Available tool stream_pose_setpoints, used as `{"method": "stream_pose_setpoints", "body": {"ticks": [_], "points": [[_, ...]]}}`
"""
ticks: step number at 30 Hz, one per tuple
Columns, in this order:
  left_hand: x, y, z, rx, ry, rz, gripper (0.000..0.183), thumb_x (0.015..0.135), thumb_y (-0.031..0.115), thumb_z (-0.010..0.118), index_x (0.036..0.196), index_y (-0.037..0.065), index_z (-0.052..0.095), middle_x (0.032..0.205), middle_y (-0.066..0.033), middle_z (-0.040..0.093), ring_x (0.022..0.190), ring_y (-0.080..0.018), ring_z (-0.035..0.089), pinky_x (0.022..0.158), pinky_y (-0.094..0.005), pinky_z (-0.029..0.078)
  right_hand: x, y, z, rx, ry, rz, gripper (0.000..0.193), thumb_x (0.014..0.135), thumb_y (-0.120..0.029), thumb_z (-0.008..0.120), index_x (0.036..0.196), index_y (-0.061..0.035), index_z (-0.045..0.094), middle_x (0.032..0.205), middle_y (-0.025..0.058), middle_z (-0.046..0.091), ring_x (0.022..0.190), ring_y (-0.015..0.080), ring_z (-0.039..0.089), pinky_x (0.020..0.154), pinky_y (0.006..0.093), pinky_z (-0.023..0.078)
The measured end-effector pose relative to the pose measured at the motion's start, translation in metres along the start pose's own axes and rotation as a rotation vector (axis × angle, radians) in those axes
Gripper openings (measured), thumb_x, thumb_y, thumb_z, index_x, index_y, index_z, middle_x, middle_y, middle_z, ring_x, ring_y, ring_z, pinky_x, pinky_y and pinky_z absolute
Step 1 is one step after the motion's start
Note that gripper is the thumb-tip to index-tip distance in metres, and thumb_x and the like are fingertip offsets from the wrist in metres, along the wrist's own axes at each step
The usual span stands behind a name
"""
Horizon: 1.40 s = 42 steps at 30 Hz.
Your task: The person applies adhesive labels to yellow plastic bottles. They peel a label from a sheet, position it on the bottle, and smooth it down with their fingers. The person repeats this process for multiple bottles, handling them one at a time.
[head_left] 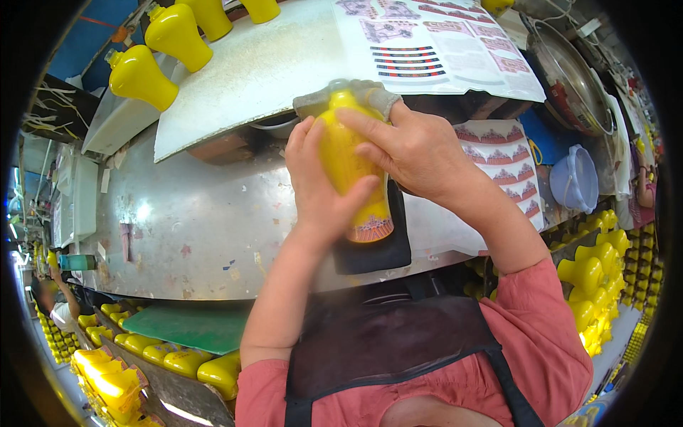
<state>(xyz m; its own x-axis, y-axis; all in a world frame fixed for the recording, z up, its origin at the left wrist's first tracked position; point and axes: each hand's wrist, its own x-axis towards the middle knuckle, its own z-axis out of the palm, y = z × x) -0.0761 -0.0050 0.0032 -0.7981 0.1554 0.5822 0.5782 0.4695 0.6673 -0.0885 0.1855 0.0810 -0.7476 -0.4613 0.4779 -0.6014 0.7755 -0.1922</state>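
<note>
A glossy yellow vase-shaped bottle is between my two hands, its neck pointing away from me. A red and purple patterned band circles its lower end, which is over a black pad. My left hand grips the bottle's left side, thumb across the front. A wet-looking grey cloth wraps behind the neck and shoulder. My right hand clasps the cloth against the bottle from the right, its thumb on the shoulder; its other fingertips are partly hidden.
Printed decal sheets lie on the white board and at a sheet on the right. Yellow bottles stand at the far left; more fill racks below the metal table. A pale blue bucket and metal basin are right.
</note>
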Motion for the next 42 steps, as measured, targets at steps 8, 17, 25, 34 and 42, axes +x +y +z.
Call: {"method": "stream_pose_setpoints", "body": {"ticks": [8,17,25,34,42], "points": [[0.003,0.009,-0.005,0.052,-0.056,-0.046,0.081,0.072,0.03,0.084,0.144,0.017,0.05,0.15,-0.0233,0.031,0.139,-0.0432,0.034,0.116,-0.0504,0.033,-0.008,0.006,0.006,0.166,0.08,-0.021,0.048,0.088,-0.029,0.074,0.135,-0.0237,0.065,0.081,0.0092,0.057,0.064,0.0288,0.064,0.056,0.0394,0.053],[0.01,0.02,-0.012,0.152,-0.121,-0.1,0.083,0.071,0.03,0.084,0.145,0.018,0.049,0.147,-0.0227,0.034,0.138,-0.043,0.034,0.115,-0.0513,0.034,-0.013,-0.006,-0.001,-0.065,0.051,-0.035,0.055,0.085,-0.028,0.075,0.138,-0.0195,0.063,0.076,0.0061,0.055,0.06,0.0223,0.062,0.05,0.0359,0.052],[0.011,0.019,-0.015,0.186,-0.146,-0.077,0.084,0.074,0.028,0.083,0.148,0.014,0.044,0.147,-0.0206,0.034,0.137,-0.0402,0.037,0.114,-0.0485,0.036,-0.015,-0.001,0.005,0.07,0.084,0.028,0.056,0.085,-0.028,0.075,0.139,-0.018,0.062,0.08,0.0091,0.058,0.061,0.0272,0.063,0.054,0.0384,0.053],[0.011,0.019,-0.014,0.174,-0.164,-0.091,0.085,0.072,0.031,0.085,0.146,0.014,0.046,0.149,-0.0221,0.031,0.138,-0.0436,0.035,0.113,-0.0513,0.037,-0.02,0.005,0.008,0.242,0.057,0.048,0.054,0.086,-0.03,0.075,0.139,-0.0235,0.063,0.087,0.0157,0.059,0.064,0.0331,0.064,0.059,0.0418,0.054],[0.013,0.016,-0.018,0.075,-0.099,-0.025,0.076,0.079,0.03,0.077,0.146,0.011,0.046,0.149,-0.0243,0.036,0.136,-0.0438,0.039,0.113,-0.0517,0.035,-0.01,0.004,0.006,0.725,0.036,0.445,0.055,0.085,-0.031,0.075,0.131,-0.0042,0.06,0.112,0.0206,0.065,0.1,0.038,0.067,0.087,0.0447,0.053]]}}
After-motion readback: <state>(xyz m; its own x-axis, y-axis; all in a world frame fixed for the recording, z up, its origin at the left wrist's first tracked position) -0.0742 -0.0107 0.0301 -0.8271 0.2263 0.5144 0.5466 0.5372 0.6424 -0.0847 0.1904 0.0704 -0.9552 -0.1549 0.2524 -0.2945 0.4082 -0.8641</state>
